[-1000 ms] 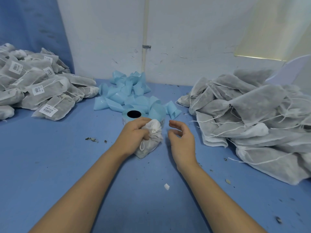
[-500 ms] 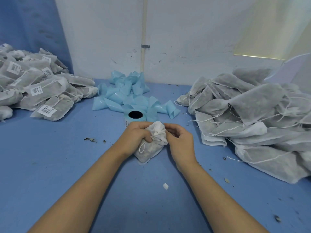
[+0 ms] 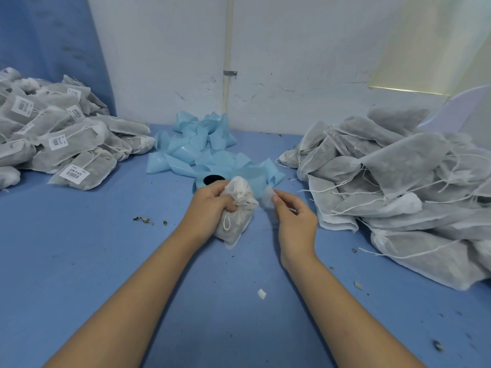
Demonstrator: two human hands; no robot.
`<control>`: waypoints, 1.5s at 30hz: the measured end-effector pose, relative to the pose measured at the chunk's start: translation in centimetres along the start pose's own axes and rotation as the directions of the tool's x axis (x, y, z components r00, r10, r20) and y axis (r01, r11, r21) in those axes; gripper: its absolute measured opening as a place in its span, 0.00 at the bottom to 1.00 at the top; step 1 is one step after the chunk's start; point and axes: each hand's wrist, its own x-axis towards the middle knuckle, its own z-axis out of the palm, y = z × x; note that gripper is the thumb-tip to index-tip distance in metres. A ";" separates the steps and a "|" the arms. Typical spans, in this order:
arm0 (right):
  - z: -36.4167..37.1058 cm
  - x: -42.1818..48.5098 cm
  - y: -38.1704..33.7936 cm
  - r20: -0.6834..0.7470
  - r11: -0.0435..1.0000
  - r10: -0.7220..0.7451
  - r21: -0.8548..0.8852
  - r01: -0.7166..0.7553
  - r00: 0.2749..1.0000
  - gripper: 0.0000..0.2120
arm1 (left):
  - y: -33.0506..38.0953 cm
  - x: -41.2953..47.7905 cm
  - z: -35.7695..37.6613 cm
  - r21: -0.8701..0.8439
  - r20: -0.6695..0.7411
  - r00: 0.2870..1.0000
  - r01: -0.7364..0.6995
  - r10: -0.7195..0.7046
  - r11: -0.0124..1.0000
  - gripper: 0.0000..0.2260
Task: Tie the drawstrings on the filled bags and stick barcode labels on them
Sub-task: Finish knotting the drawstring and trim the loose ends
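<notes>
Blue table [image 3: 106, 261]; untied bags [image 3: 398, 181] heaped right, labelled bags [image 3: 66, 144] left, blue surface between; central bag [image 3: 235, 227], neck gripped in left hand [image 3: 212, 205]; right hand [image 3: 295, 221] just beside, pinching a blurred pale scrap [image 3: 267, 199].

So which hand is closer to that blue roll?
The left. The left hand, gripping the bag, sits just in front of the roll, almost touching. The right hand, pinching a blurred white scrap, is clearly apart, off to its right.
</notes>
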 end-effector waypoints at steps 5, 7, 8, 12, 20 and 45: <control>0.0 -0.3 -0.5 0.021 0.996 0.020 0.086 -0.022 1.000 0.10 | -0.4 0.5 0.1 0.051 -0.151 0.987 -0.040 0.047 0.998 0.21; 0.1 -0.5 -0.6 0.050 0.996 0.005 0.089 -0.009 0.999 0.10 | -0.3 0.6 0.5 0.021 -0.183 0.981 -0.068 0.071 0.997 0.26; 0.1 -0.6 -0.7 0.062 0.995 0.000 0.095 -0.006 0.998 0.10 | -0.3 0.6 0.7 0.009 -0.211 0.974 -0.080 0.080 0.997 0.26; 0.2 -0.9 -1.1 0.089 0.989 0.004 0.146 -0.017 0.996 0.10 | -0.2 0.4 1.4 -0.024 -0.314 0.937 -0.171 0.155 0.985 0.16; 0.5 -1.4 -1.3 0.145 0.990 -0.058 0.135 0.038 0.988 0.10 | 0.1 0.1 2.3 -0.027 -0.444 0.881 -0.196 0.164 0.980 0.17; 0.8 -2.1 -1.1 0.227 0.932 -0.258 -0.197 0.304 0.939 0.10 | 0.6 0.3 1.9 -0.202 -0.389 0.907 -0.253 0.159 0.946 0.09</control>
